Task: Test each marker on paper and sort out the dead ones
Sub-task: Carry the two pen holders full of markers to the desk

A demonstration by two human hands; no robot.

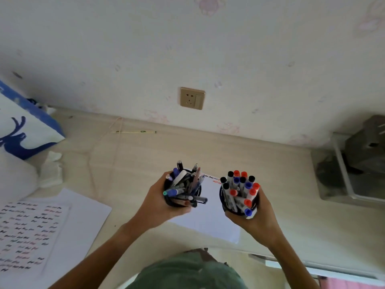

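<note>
Black mesh cups fill both my hands above the pale wooden table (270, 184); my left hand (160, 205) wraps its fingers round the cup of mixed pens (183, 190), a jumble of biros and odd markers lying every way; my right hand (258, 217) grips the cup of whiteboard markers (239, 195), standing upright with red, blue and black caps showing. Both cups are raised over a white test sheet (208, 215) near the table's front edge, its far end carrying a few short red and dark scribbles; a second sheet (27, 232), covered in rows of scribbles, lies at the front left corner. By my judgement testing has barely begun on the fresh sheet, and the cups are only being brought into place; next I should set both down beside the paper, free one hand, then draw out a single marker and uncap it.
</note>
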